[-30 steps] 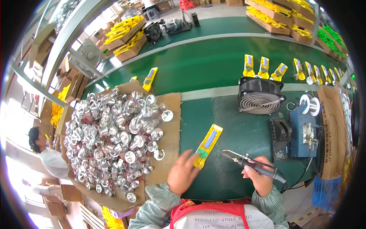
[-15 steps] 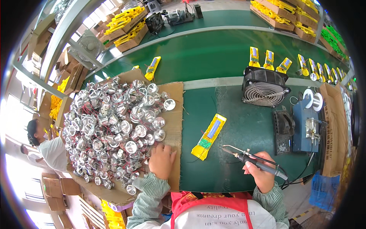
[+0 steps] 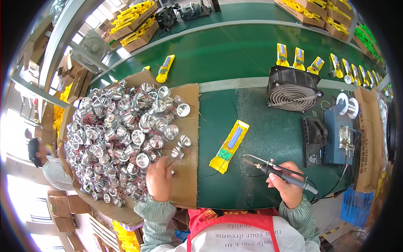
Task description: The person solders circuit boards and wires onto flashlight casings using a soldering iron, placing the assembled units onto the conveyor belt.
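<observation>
Reaching far with left hand (image 3: 158, 181), with fingers half-curled beside silver reflector cup (image 3: 177, 153) at right side of cup heap (image 3: 113, 134); cannot tell whether gripping, owing to blurred fingertips. Holding soldering iron (image 3: 299, 183) in closed right hand (image 3: 291, 192), with tip pointed left. Can see yellow casing (image 3: 229, 147) lying between hands on green bench (image 3: 268, 124). Since first frame, shifted left hand leftward from casing to heap.

On the tabletop (image 3: 218, 189), the heap of reflector cups (image 3: 113, 138) lies at left, upon a cardboard sheet (image 3: 187, 122). To its right lies one casing (image 3: 230, 147); farther right stands the fan (image 3: 294, 90), well behind the soldering iron (image 3: 268, 170).
</observation>
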Tool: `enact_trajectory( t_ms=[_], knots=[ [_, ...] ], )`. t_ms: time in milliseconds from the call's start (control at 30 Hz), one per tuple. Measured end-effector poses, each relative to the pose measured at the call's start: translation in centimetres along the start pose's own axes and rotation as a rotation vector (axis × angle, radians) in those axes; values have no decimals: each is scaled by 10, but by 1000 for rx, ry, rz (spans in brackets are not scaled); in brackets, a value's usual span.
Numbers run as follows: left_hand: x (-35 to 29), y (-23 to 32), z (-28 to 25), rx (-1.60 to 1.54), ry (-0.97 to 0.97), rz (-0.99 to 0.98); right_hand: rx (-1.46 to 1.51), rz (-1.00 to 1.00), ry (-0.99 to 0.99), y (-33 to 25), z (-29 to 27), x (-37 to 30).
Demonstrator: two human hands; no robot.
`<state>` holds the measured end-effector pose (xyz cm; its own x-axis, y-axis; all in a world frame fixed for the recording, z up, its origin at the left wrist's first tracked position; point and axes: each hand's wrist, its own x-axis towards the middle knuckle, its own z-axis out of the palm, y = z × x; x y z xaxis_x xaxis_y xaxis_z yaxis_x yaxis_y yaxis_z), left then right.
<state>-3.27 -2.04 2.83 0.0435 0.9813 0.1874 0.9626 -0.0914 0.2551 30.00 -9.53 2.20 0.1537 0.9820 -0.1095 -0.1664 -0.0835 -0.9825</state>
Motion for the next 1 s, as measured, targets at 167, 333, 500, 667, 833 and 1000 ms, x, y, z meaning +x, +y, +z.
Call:
enact_trajectory(
  t_ms=[167, 333, 500, 667, 833, 1000],
  knots=[
    [15, 12, -34, -216, 117, -9, 12, 15, 20, 1, 3, 3],
    [32, 17, -27, -400, 116, -97, 10, 24, -7, 0, 4, 5],
    [41, 20, -15, -997, 16, -264, -7, 50, 0, -1, 1, 6],
    [23, 54, 6, -905, -247, -289, -20, 93, -9, 0, 2, 10],
    [19, 74, 34, -527, -220, 184, -52, 93, -66, 2, 9, 16],
    [21, 79, 49, -433, -196, 274, -50, 89, -89, 6, 14, 24]
  ],
)
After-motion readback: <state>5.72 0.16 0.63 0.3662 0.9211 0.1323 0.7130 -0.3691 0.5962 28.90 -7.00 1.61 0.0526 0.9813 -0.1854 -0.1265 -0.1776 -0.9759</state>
